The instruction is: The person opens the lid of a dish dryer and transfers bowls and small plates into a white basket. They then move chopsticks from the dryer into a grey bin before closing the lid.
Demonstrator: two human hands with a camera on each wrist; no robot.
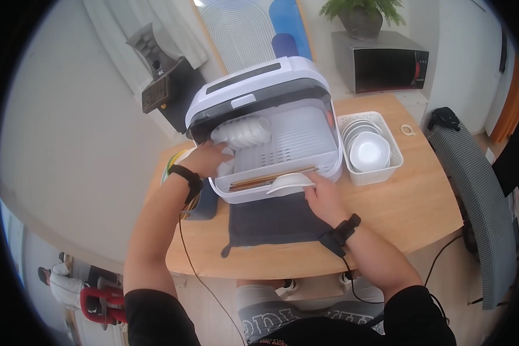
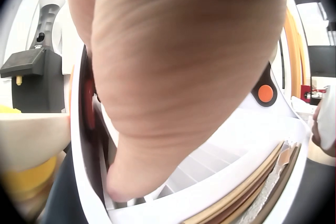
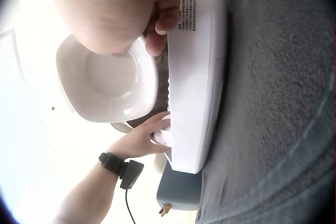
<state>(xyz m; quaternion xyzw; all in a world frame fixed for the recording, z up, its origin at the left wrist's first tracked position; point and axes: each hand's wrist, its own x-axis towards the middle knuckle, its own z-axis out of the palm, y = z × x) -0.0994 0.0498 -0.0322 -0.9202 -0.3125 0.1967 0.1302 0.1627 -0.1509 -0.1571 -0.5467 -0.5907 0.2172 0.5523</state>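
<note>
With several bowls racked in the dish cabinet [image 1: 271, 132] and more waiting in the basket [image 1: 395, 155], the right hand [image 1: 324, 199] grips a bowl [image 1: 290, 183] at its front edge, while the left hand [image 1: 209, 158] reaches inside, grip unclear.

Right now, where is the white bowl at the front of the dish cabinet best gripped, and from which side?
By its near rim, from the front. The white bowl sits tilted over the front edge of the dish cabinet, its rim facing the person, and the right hand already pinches that edge. The left hand is inside, by the stacked bowls.
</note>
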